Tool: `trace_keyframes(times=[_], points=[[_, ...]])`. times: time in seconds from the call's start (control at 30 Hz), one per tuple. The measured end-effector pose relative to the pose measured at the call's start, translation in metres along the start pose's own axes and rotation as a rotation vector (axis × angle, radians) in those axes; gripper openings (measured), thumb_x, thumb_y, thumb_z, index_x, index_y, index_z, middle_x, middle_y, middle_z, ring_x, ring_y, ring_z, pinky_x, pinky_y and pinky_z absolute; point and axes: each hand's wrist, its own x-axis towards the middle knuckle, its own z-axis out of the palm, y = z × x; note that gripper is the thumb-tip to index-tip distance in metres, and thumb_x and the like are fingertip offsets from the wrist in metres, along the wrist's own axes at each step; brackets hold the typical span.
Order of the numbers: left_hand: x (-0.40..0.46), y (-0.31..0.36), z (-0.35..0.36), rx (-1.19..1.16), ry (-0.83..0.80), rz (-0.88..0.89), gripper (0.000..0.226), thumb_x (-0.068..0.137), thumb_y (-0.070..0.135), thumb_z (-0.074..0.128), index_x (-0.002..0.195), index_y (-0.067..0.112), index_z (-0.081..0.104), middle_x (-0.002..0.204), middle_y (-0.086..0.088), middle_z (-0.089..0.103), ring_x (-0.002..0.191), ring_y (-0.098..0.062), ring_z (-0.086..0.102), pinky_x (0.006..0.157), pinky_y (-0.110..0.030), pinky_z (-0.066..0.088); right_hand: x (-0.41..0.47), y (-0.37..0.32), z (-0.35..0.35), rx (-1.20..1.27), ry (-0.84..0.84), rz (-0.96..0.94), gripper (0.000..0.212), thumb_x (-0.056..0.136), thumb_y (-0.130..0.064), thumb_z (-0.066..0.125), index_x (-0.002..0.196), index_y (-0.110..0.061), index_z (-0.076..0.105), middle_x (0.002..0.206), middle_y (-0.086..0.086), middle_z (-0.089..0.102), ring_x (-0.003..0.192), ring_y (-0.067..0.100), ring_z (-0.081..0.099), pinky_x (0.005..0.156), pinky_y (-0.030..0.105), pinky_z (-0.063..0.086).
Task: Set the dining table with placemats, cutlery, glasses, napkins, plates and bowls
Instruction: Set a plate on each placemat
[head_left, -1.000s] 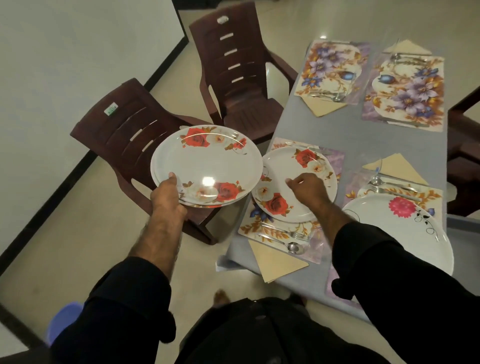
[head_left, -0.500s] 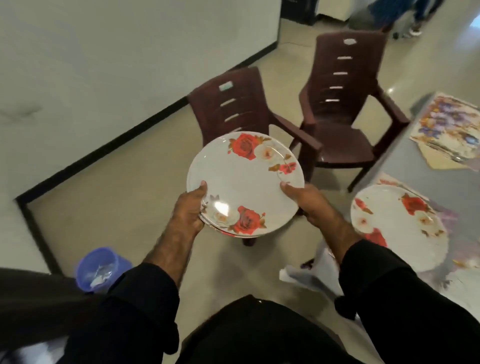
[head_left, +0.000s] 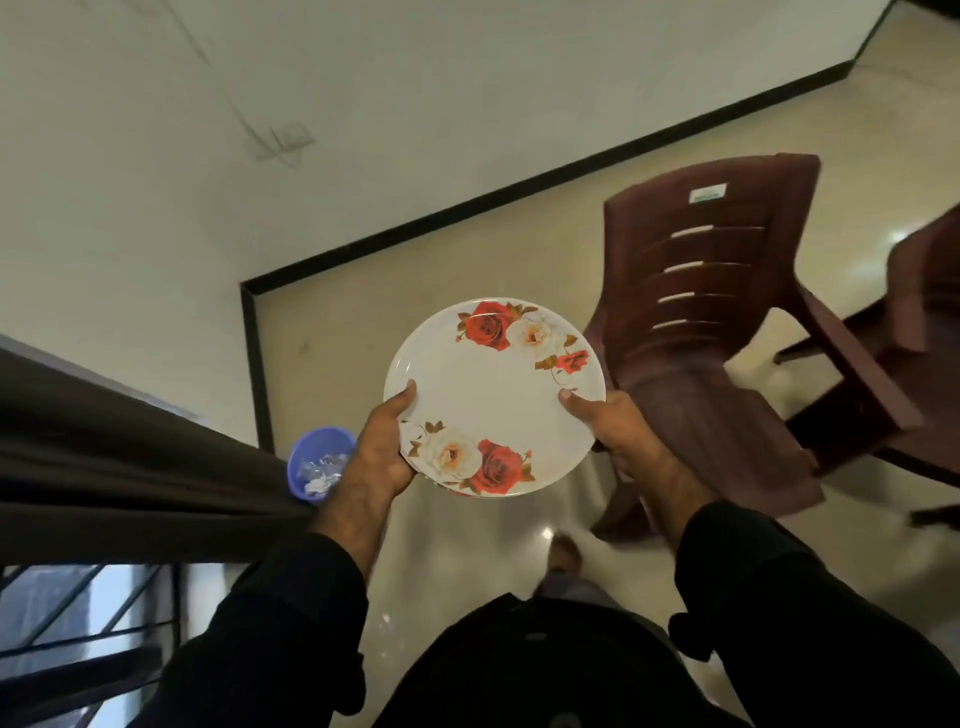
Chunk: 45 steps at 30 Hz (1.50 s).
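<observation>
Two hands held one item, a round white plate (head_left: 493, 397) with rose prints, carried above the floor (head_left: 332, 332) in front of the person's body; listed left to right. Far left: dark curtain (head_left: 104, 457) hanging beside a barred window (head_left: 78, 623); next, a blue plastic bin (head_left: 317, 462) on the floor near the wall corner, with pale scraps inside. Left hand (head_left: 376, 457): gripped the plate's left rim, thumb laid over the top face, fingers curled underneath and out of sight; black sleeve (head_left: 270, 613) to the wrist. Plate: face up and roughly level, tilted slightly toward the camera; being round it had no long axis, but its two rose clusters ran on a line from the near-left edge to the far-right edge, one red and cream cluster close by the left thumb, the other at the far rim; a second rim edge showed just under its near side, so possibly more than one plate, cannot tell for sure. Right hand (head_left: 618, 431): gripped the right rim, thumb on top, fingers below; the plate lay between both hands. Right: brown plastic chair (head_left: 727, 322), back slatted, standing just beyond the right hand; a second brown chair (head_left: 924, 291), blurred, at the frame edge.
</observation>
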Motion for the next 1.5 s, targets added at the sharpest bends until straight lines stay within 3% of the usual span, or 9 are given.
trace_keyframes(times=[0.07, 0.2, 0.33, 0.73, 0.9, 0.97, 1.03, 1.2, 1.5], points=[[0.014, 0.021, 0.000, -0.026, 0.037, -0.004, 0.046, 0.099, 0.037, 0.070, 0.136, 0.010, 0.066, 0.130, -0.019, 0.073, 0.122, -0.043, 0.069, 0.113, -0.064, 0.046, 0.033, -0.014, 0.016, -0.024, -0.047, 0.021, 0.043, 0.086, -0.035, 0.088, 0.116, -0.007, 0.077, 0.106, 0.014, 0.080, 0.098, 0.040, 0.077, 0.088, 0.061, 0.056], [0.044, 0.060, -0.002, -0.074, 0.103, -0.007, 0.058, 0.091, 0.043, 0.079, 0.139, 0.015, 0.065, 0.135, -0.018, 0.071, 0.129, -0.046, 0.064, 0.116, -0.069, 0.040, 0.094, -0.050, 0.041, -0.106, -0.092, 0.056, 0.053, 0.077, -0.048, 0.091, 0.110, -0.008, 0.078, 0.101, 0.014, 0.081, 0.085, 0.035, 0.078, 0.058, 0.030, 0.049], [0.083, 0.098, 0.003, -0.064, 0.171, 0.039, 0.065, 0.085, 0.042, 0.083, 0.142, 0.015, 0.066, 0.134, -0.018, 0.072, 0.125, -0.046, 0.067, 0.111, -0.072, 0.043, 0.152, -0.087, 0.062, -0.176, -0.135, 0.057, 0.052, 0.077, -0.053, 0.090, 0.107, -0.013, 0.078, 0.095, 0.009, 0.081, 0.097, 0.045, 0.075, 0.068, 0.043, 0.046], [0.281, 0.268, 0.039, 0.065, 0.205, 0.026, 0.059, 0.090, 0.039, 0.079, 0.139, 0.010, 0.066, 0.130, -0.023, 0.072, 0.120, -0.046, 0.069, 0.102, -0.066, 0.054, 0.341, -0.173, 0.132, -0.178, -0.009, 0.125, 0.052, 0.078, -0.057, 0.087, 0.108, -0.016, 0.077, 0.100, 0.007, 0.081, 0.093, 0.037, 0.077, 0.067, 0.041, 0.047], [0.360, 0.339, 0.085, 0.171, 0.152, -0.077, 0.052, 0.088, 0.028, 0.085, 0.131, 0.005, 0.069, 0.122, -0.024, 0.075, 0.112, -0.047, 0.073, 0.101, -0.069, 0.054, 0.402, -0.216, 0.134, -0.059, 0.043, 0.218, 0.046, 0.083, -0.045, 0.087, 0.118, -0.018, 0.074, 0.108, 0.002, 0.081, 0.102, 0.033, 0.077, 0.093, 0.048, 0.061], [0.392, 0.361, 0.107, 0.259, 0.143, -0.093, 0.051, 0.087, 0.026, 0.086, 0.128, 0.002, 0.069, 0.118, -0.026, 0.076, 0.109, -0.048, 0.074, 0.099, -0.069, 0.055, 0.425, -0.236, 0.124, -0.008, 0.030, 0.246, 0.045, 0.087, -0.041, 0.083, 0.124, -0.017, 0.072, 0.112, 0.005, 0.080, 0.093, 0.025, 0.077, 0.071, 0.039, 0.063], [0.428, 0.383, 0.134, 0.353, 0.120, -0.091, 0.058, 0.082, 0.028, 0.091, 0.127, 0.000, 0.069, 0.117, -0.027, 0.076, 0.107, -0.049, 0.074, 0.098, -0.069, 0.055, 0.453, -0.256, 0.108, 0.049, 0.010, 0.257, 0.044, 0.092, -0.044, 0.077, 0.126, -0.018, 0.071, 0.114, 0.008, 0.079, 0.086, 0.026, 0.073, 0.054, 0.030, 0.047], [0.528, 0.424, 0.232, 0.542, 0.062, -0.069, 0.058, 0.081, 0.029, 0.092, 0.126, 0.001, 0.069, 0.112, -0.026, 0.077, 0.102, -0.049, 0.075, 0.095, -0.069, 0.057, 0.543, -0.296, 0.064, 0.179, 0.105, 0.234, 0.042, 0.090, -0.042, 0.080, 0.123, -0.016, 0.075, 0.116, 0.011, 0.079, 0.108, 0.035, 0.075, 0.102, 0.061, 0.056], [0.661, 0.481, 0.449, 0.610, -0.039, -0.139, 0.070, 0.068, 0.036, 0.099, 0.127, 0.010, 0.072, 0.118, -0.024, 0.076, 0.109, -0.049, 0.073, 0.099, -0.071, 0.054, 0.667, -0.426, -0.049, 0.289, 0.327, 0.183, 0.041, 0.081, -0.035, 0.090, 0.112, -0.011, 0.080, 0.106, 0.013, 0.080, 0.097, 0.036, 0.078, 0.093, 0.058, 0.061]])
